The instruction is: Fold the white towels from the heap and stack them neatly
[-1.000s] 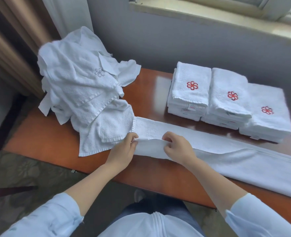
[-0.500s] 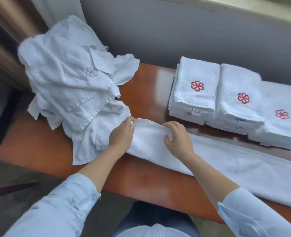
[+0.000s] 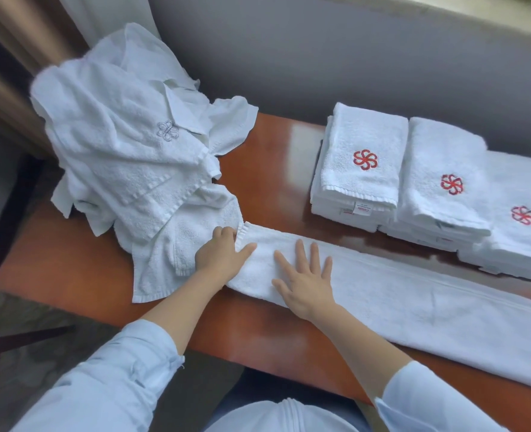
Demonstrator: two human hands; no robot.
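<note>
1. The heap (image 3: 127, 157) of unfolded white towels is piled at the left end of the table (image 3: 273, 157); a grey emblem (image 3: 167, 130) is stitched on one.
2. The left hand (image 3: 219, 255) is stretched forward, fingers curled on the end hem of the long towel (image 3: 413, 300), thumb laid along it.
3. The right hand (image 3: 304, 282) is pressed flat on that towel, fingers straight and spread.
4. The long towel is laid folded lengthwise along the near edge.
5. Three folded stacks (image 3: 445, 188) are set side by side at the right, each marked with a red pinwheel (image 3: 364, 159); the print on the tags (image 3: 360, 210) cannot be read.
</note>
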